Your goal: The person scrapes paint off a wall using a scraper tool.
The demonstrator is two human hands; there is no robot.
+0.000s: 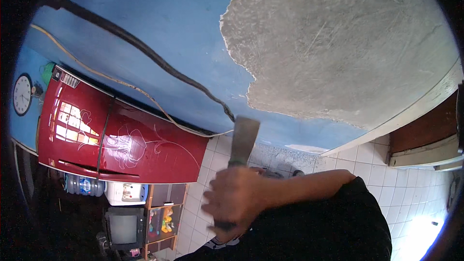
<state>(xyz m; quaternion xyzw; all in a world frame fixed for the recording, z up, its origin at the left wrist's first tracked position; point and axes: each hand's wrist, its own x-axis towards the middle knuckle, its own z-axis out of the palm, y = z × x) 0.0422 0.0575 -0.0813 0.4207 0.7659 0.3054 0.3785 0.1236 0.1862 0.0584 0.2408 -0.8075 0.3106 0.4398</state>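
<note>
My right hand [237,198], a little blurred, is closed around the handle of a putty knife [245,137]. Its flat metal blade points up toward the lower part of a blue wall [193,34]; whether the blade touches the wall I cannot tell. Beside the blade, a large grey patch [328,43] of bare plaster shows where the blue paint is gone, with a ragged pale edge. A black cable [145,48] runs down the wall and ends near the blade tip. My left hand is out of view.
A thin whitish cable [135,88] hangs along the wall behind a red refrigerator [150,147]. Paint debris [285,157] lies at the wall's foot on the white tiled floor [386,183]. Left stand a water jug [83,185], a television [124,228] and a shelf with toys [153,209].
</note>
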